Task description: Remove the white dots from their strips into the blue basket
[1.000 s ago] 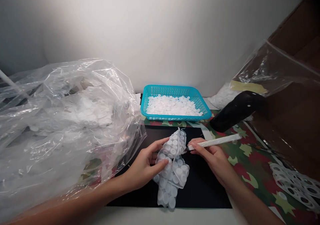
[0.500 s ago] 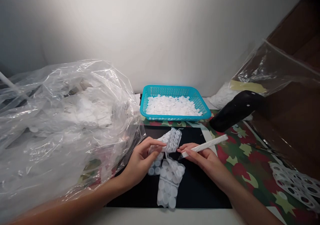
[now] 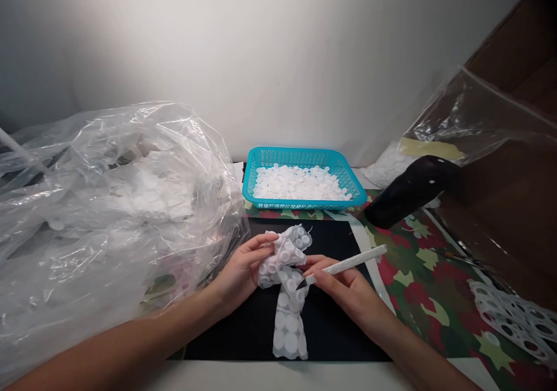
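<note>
My left hand (image 3: 242, 270) grips the upper, crumpled part of a translucent white rubber sheet of round caps (image 3: 287, 298) over a black mat (image 3: 335, 327). The sheet's lower end hangs down flat onto the mat. My right hand (image 3: 343, 289) is closed round a thin white craft knife (image 3: 348, 264), held like a pen, with its dark tip touching the sheet near the middle. The two hands are close together, on either side of the sheet.
A turquoise basket (image 3: 261, 176) with several loose white caps stands behind the mat. A big clear plastic bag (image 3: 100, 223) of more sheets fills the left. On the right lie a black tool (image 3: 413, 191), another clear bag (image 3: 478, 124), emptied sheets (image 3: 513, 318), and a camouflage-patterned cloth (image 3: 426, 275).
My left hand has bunched the sheet's top part together and shifted slightly left. My right hand has brought the knife tip left and down onto the sheet.
</note>
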`<action>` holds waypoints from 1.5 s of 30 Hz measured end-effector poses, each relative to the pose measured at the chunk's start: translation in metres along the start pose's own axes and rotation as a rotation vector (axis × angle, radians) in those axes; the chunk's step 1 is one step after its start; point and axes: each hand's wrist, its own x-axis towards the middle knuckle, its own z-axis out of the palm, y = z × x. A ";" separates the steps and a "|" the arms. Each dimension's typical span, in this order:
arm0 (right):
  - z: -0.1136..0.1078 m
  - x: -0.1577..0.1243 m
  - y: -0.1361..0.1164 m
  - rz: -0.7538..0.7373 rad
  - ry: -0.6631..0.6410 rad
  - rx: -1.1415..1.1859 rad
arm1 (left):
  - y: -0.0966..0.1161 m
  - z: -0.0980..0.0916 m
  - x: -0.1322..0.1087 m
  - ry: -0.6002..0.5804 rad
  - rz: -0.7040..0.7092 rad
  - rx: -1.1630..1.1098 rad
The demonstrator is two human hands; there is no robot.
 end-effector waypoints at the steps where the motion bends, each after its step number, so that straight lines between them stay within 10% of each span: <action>1: 0.000 0.000 0.000 -0.025 0.001 -0.011 | 0.000 0.001 0.000 -0.020 -0.017 0.006; 8: -0.004 -0.002 0.001 -0.142 0.086 0.032 | -0.002 0.007 -0.008 -0.226 0.046 0.244; 15: -0.002 -0.003 -0.003 -0.038 0.020 0.054 | -0.008 0.006 -0.012 -0.063 0.275 0.552; 23: -0.007 -0.005 -0.007 -0.385 0.270 -0.349 | -0.013 0.005 -0.013 -0.126 0.334 0.680; 30: -0.001 -0.011 -0.013 -0.512 0.072 -0.572 | -0.015 0.003 -0.014 -0.156 0.388 0.804; 45: 0.000 -0.014 -0.011 -0.592 0.090 -0.681 | -0.015 0.005 -0.019 -0.187 0.403 0.831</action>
